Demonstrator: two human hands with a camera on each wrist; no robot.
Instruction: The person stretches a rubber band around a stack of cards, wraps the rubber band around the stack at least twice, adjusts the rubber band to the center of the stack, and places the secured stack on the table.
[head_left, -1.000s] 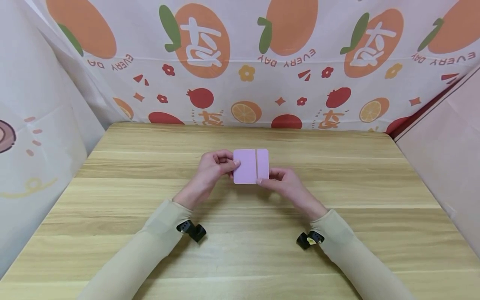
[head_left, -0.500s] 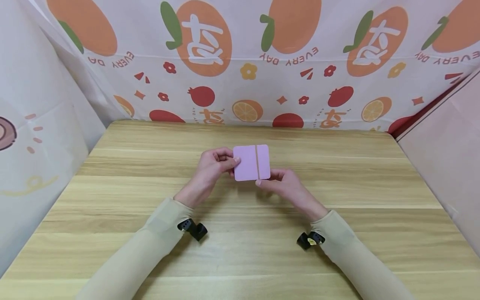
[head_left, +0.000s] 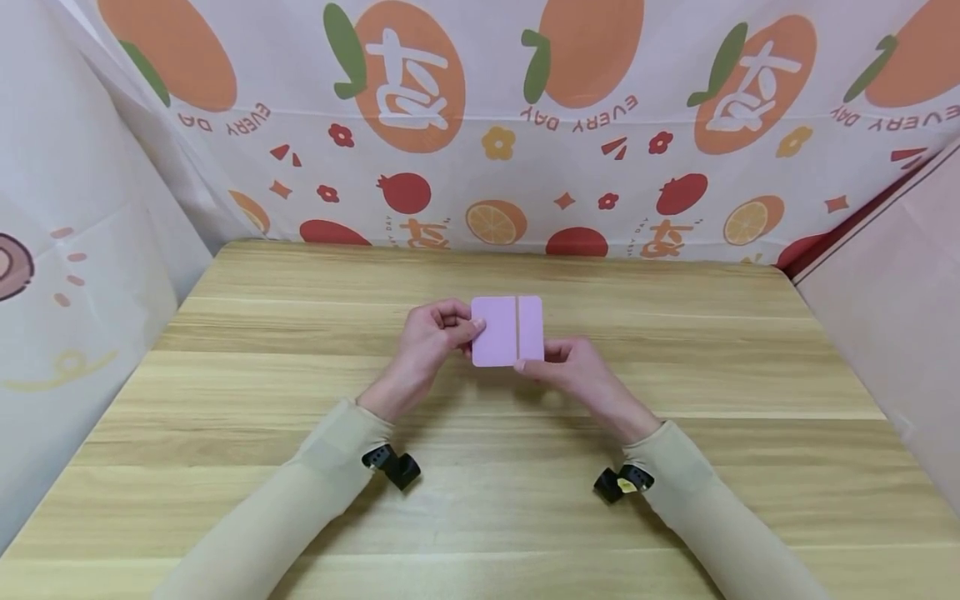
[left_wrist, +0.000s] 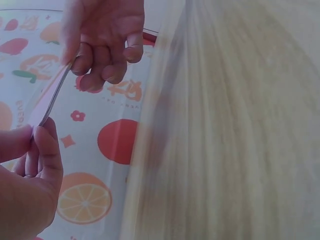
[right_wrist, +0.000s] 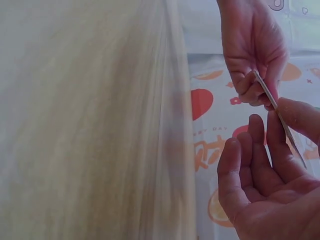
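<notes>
Between both hands is a thin lilac square with rounded corners (head_left: pixel 493 343), like a small notebook or card. A narrow brown band (head_left: pixel 517 329) crosses it right of its middle. My left hand (head_left: pixel 427 346) pinches its left edge, thumb on the front face. At the lower right corner, my right hand (head_left: pixel 581 375) pinches it with the thumb by the band's lower end. Seen edge-on in the left wrist view, the lilac square (left_wrist: pixel 47 100) is slim, with a dark edge. The right wrist view shows the right hand's other fingers (right_wrist: pixel 230 160) spread apart below it.
A wood-grain table (head_left: pixel 480 500) lies beneath the hands. Behind it hangs a white cloth (head_left: pixel 300 75) printed with fruit, with pale cloth panels at both sides. Each wrist bears a small black camera, the left camera (head_left: pixel 393 467) and the right camera (head_left: pixel 622 483).
The lilac square tipped slightly and rose half a second ago, then came back level and a little lower, slightly further right. The left hand shifted a little right; both hands keep their pinch.
</notes>
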